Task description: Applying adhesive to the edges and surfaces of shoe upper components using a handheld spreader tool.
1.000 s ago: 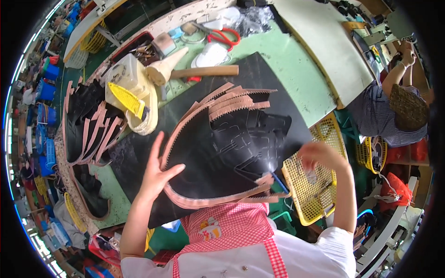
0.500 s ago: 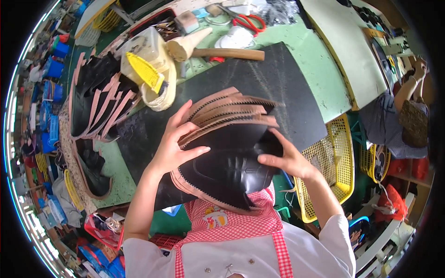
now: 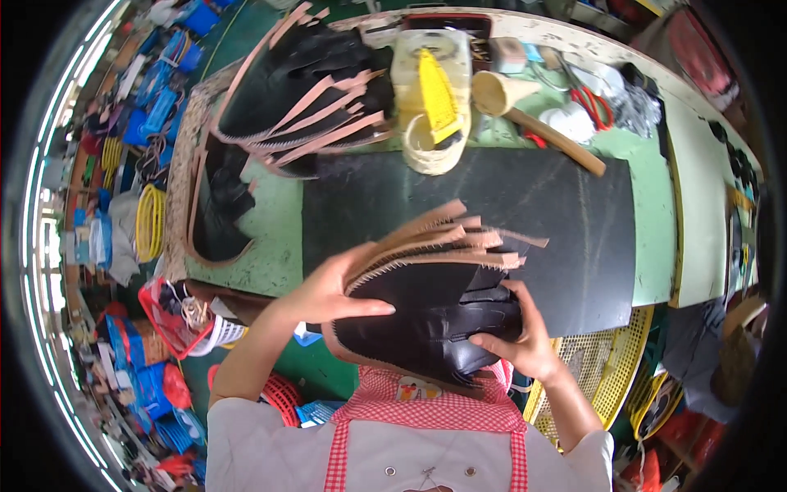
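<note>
A stack of black leather shoe uppers [image 3: 410, 307] with tan, stitched or toothed edges is held between my hands, over the near edge of the bench. My left hand [image 3: 336, 287] grips its left side, thumb on the top piece and fingers behind the fanned edges. On the right side, my right hand [image 3: 525, 348] clasps the folded black part with thumb and fingers. Tan strips stick out at the stack's far side. Beyond it lies a black mat [image 3: 574, 238] on the green bench. How many pieces the stack has, I cannot tell.
More black uppers [image 3: 270, 102] are heaped at the far left, with another piece [image 3: 217, 217] nearer. Behind the mat are a cloudy tub [image 3: 407, 66], a wooden-handled mallet [image 3: 566, 143] and red-handled scissors [image 3: 592, 107]. A yellow basket [image 3: 586, 361] stands low at right; another person sits beyond.
My view has turned, so the bench now lies squarer in front of me. Both hands still hold the stack, which has tilted and sits slightly lower and farther right in view.
</note>
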Motion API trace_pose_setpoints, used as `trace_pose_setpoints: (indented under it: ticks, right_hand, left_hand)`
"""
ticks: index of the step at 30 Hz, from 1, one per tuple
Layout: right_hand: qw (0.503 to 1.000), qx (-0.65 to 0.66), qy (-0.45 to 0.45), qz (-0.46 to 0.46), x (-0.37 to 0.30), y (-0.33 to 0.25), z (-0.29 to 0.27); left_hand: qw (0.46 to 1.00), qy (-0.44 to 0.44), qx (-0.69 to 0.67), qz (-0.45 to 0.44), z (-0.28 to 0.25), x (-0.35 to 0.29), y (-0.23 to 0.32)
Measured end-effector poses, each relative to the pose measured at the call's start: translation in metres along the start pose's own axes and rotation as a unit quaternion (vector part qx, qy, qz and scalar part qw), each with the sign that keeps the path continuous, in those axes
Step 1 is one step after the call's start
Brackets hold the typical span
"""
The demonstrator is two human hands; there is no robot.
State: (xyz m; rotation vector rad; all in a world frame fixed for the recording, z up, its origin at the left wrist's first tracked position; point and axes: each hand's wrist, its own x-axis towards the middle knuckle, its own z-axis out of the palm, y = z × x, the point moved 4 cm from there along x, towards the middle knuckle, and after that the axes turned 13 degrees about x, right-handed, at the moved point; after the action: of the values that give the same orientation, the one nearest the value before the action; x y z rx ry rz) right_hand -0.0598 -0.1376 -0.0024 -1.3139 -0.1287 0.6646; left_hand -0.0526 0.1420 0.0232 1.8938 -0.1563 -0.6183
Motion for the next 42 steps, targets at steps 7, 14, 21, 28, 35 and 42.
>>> trace_pose_setpoints:
  ticks: [7, 14, 21, 28, 35, 42]
  right_hand:
    - [0.989, -0.061, 0.094, -0.095, 0.097, -0.094, -0.02]
    - [0.792, -0.462, 0.169, -0.362, 0.208, -0.115, -0.007]
    - [0.904, -0.275, 0.081, -0.318, 0.195, -0.108, 0.008]
    - [0.928, -0.198, 0.124, -0.29, 0.181, -0.091, -0.044]
    - [0.99, 0.028, 0.058, -0.126, 0.124, -0.071, -0.048]
    - [0.907, -0.284, -0.099, -0.295, 0.102, -0.055, 0.05]
  left_hand:
    - [0.988, 0.134, -0.025, -0.067, -0.103, -0.045, -0.041]
    - [0.837, 0.292, 0.462, -0.036, -0.1, -0.039, -0.029]
    - [0.835, 0.279, 0.469, -0.071, -0.073, -0.047, -0.033]
    - [0.856, 0.243, 0.455, -0.025, -0.079, -0.037, -0.034]
    - [0.868, 0.23, 0.44, 0.008, -0.076, -0.03, -0.034]
    - [0.847, 0.236, 0.476, 0.009, -0.074, -0.024, -0.035]
